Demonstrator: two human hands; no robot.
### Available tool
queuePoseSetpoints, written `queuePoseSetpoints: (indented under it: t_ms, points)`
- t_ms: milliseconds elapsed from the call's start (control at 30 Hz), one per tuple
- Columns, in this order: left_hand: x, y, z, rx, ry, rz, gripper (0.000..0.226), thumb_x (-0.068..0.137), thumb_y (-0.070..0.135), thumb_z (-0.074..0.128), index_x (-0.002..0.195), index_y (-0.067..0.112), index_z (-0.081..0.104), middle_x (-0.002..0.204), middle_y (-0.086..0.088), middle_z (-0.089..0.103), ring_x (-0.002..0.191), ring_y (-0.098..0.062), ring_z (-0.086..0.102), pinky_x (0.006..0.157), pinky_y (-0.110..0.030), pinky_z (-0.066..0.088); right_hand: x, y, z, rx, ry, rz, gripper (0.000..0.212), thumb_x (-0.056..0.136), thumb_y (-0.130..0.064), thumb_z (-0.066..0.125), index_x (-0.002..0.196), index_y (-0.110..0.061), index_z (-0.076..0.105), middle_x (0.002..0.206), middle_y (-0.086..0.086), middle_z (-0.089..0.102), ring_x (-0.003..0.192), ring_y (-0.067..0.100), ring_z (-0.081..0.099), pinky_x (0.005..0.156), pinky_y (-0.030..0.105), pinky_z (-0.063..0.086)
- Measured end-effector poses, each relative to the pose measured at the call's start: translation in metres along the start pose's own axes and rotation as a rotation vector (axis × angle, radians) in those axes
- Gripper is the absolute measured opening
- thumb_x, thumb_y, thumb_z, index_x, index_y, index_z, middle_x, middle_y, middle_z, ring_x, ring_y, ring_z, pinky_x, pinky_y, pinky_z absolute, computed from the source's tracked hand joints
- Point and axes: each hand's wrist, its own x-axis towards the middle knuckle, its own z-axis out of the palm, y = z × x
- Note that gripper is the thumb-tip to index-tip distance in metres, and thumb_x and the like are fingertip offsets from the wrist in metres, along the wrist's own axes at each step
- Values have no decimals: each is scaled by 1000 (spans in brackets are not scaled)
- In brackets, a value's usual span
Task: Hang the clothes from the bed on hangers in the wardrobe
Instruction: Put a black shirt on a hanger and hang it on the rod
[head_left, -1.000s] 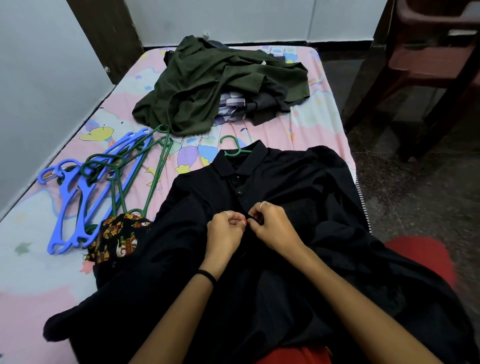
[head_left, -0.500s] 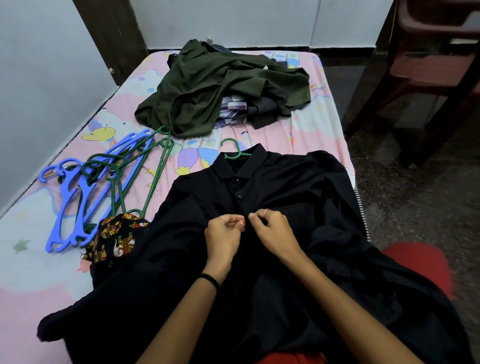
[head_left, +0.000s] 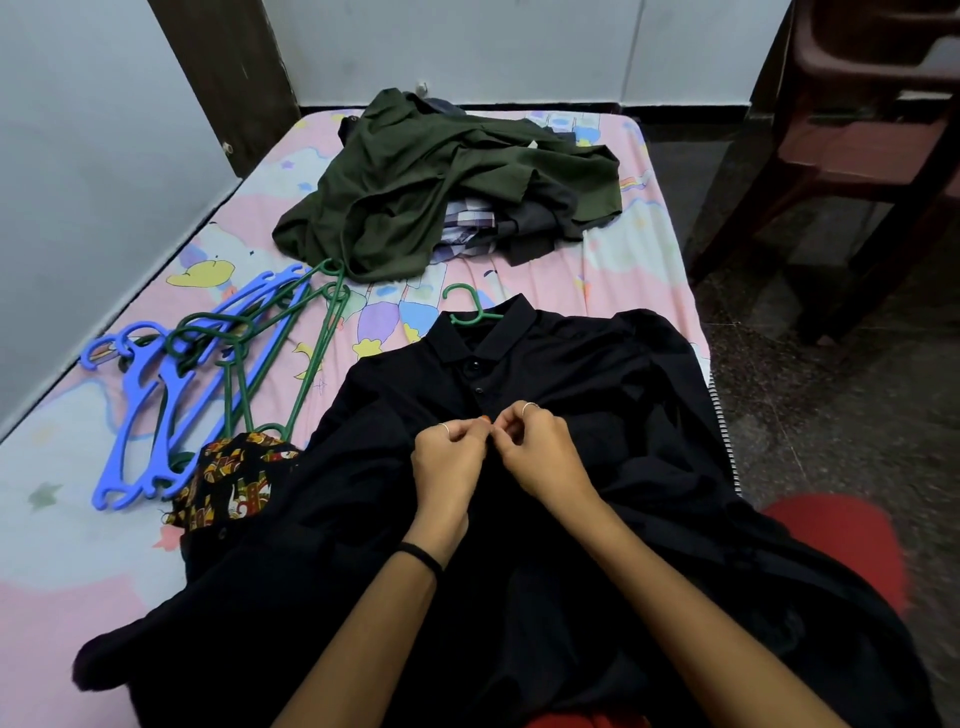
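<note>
Hardly anything has shifted: left hand and right hand still pinch the black shirt placket beneath them, likely buttoning it so it stays on the green hanger just beyond.

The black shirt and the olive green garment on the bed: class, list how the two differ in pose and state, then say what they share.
1. The black shirt lies spread flat, collar up; the olive green garment is crumpled in a heap.
2. The black shirt has a green hanger hook showing at its collar; the olive green garment shows none in it.
3. The left hand and right hand pinch the black shirt's placket; the olive green garment lies untouched.
Both lie on the bed.
</note>
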Motion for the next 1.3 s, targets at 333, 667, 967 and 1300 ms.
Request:
queuePoseSetpoints:
  t_ms: [333, 667, 967, 1300]
  points:
    - [-3, 9, 11, -242, 65, -194, 8, 87, 4, 64, 82, 7, 68, 83, -6, 70, 77, -14, 65, 69, -20, 50, -13, 6, 6, -164, 91, -266, 9, 95, -18, 54, 93, -9, 56, 91, 2, 63, 79, 23, 61, 72, 42, 50]
    - [-4, 18, 14, -451, 79, -286, 16, 87, -4, 63, 85, 10, 55, 82, -6, 62, 73, -13, 61, 66, -19, 49, -11, 9, 5, -3, 148, -232, 7, 91, -17, 59, 86, -13, 59, 75, -8, 59, 64, 5, 54, 59, 16, 43]
    - [3, 23, 8, -375, -24, -268, 15, 88, 0, 64, 85, 12, 55, 78, 0, 59, 69, -8, 54, 63, -16, 45, 7, 2, -20, 736, -232, 306, 6, 91, -11, 62, 87, -7, 59, 69, 5, 59, 55, 11, 60, 51, 19, 48]
    - [43, 75, 18, -160, -183, -56, 18, 86, -1, 66, 80, 12, 54, 77, -3, 60, 66, -7, 57, 59, -11, 51, 5, 8, -55, -44, -36, -89, 29, 80, -42, 71, 96, -22, 59, 90, -7, 62, 81, 6, 57, 75, 25, 46]
